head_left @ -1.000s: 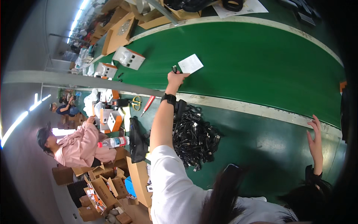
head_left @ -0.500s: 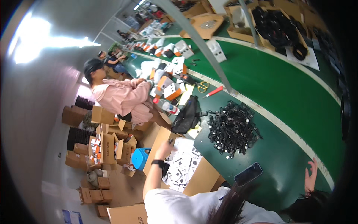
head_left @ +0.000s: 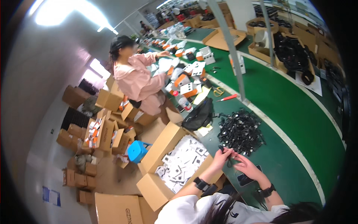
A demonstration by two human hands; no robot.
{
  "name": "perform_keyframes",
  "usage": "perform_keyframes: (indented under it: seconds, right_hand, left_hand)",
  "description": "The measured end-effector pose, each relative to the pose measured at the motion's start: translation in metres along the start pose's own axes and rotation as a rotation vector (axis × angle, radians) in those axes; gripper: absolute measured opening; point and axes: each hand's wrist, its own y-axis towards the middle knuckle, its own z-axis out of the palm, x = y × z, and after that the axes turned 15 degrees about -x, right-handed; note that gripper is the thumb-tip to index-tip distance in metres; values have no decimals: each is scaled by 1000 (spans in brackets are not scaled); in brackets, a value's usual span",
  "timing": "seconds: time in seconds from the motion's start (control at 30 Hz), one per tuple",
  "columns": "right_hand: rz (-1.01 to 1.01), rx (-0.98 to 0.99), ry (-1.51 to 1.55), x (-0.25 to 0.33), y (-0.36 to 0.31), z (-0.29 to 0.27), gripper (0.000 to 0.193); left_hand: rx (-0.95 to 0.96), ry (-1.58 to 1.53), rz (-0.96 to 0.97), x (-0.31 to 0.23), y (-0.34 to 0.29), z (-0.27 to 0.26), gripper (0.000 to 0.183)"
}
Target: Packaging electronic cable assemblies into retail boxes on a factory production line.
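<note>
My two hands meet at the near edge of a heaped pile of black cables [head_left: 240, 130] on the green table. My left hand [head_left: 220, 158] is closed on a small bundled black cable [head_left: 229, 162], part of which pokes above the fingers. From the other side, my right hand [head_left: 249, 168] reaches its fingertips to the same cable, pinching it close to my left fingers. A dark phone [head_left: 244, 180] lies beneath my right hand and wrist, partly covered. Left of my left forearm stands an open cardboard box [head_left: 160, 149] filled with white flat pieces [head_left: 182, 164] bearing black marks.
Beyond the pile lie a black bag [head_left: 199, 116], a bottle [head_left: 182, 101], a red-handled tool [head_left: 227, 98] and yellow scissors [head_left: 218, 91]. A metal post [head_left: 233, 56] rises from the table. A co-worker in pink [head_left: 138, 82] stands by white-and-orange boxes [head_left: 188, 89]. A blue stool [head_left: 138, 151] stands left.
My left hand has moved right from over the cardboard box to the cable pile. My right hand has come in from the far right and joined it. The view has shifted.
</note>
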Motion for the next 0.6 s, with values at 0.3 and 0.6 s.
perform_keyframes:
  seconds: [0.3, 0.6]
  right_hand:
    - [3, -464, 40, 31, -46, -62, 13]
    - [156, -959, 5, -26, -148, -141, 11]
  left_hand:
    - [202, 344, 562, 2, 9, 109, 21]
    - [84, 593, 597, -72, 217, 186, 40]
